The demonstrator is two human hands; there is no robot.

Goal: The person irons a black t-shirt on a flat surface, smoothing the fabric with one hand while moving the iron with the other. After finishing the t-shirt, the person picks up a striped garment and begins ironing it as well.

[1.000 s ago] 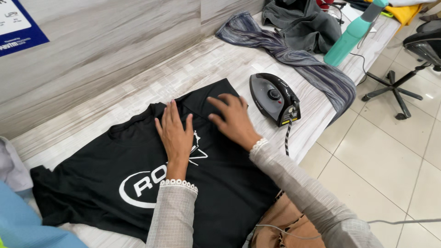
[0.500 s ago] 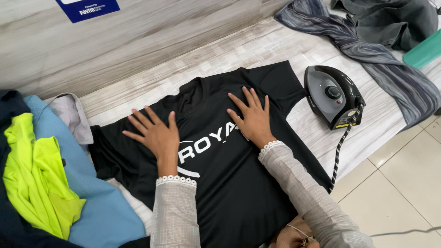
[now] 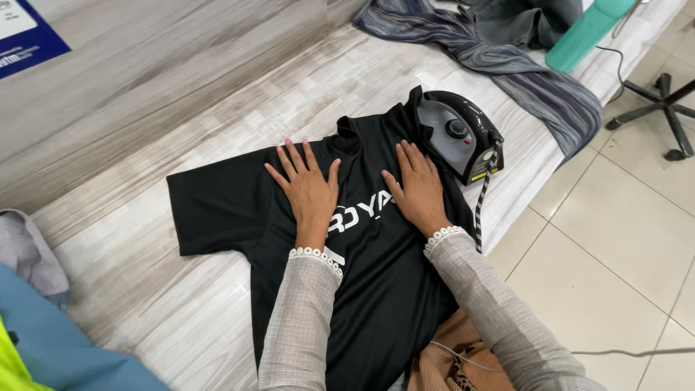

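Blue sign (image 3: 25,32) at far left on the wood-look wall, rectangular, white panel inside, only a corner in view. Below it, light blue cloth (image 3: 58,347) and a grey garment (image 3: 25,253) at the table (image 3: 181,304) edge. Black t-shirt (image 3: 239,210) lies flat on the pale wood-grain table, front up, white printed logo on the chest, one sleeve spread out to the left. Left hand (image 3: 310,190) flat on the chest, fingers spread, palm down, holding nothing. Right hand (image 3: 418,190) same: open, flat, pressing the fabric just right of the logo. Step in hand looks like smoothing the shirt flat. Electric iron (image 3: 457,136), black and grey with a round dial and a small yellow label at its heel, sits on the shirt's shoulder, just beside the right hand; braided cord (image 3: 479,210) hangs off the table edge. Striped grey cloth (image 3: 499,65) and a teal bottle (image 3: 588,30) farther right. Office chair base (image 3: 662,108) on the tiled floor.
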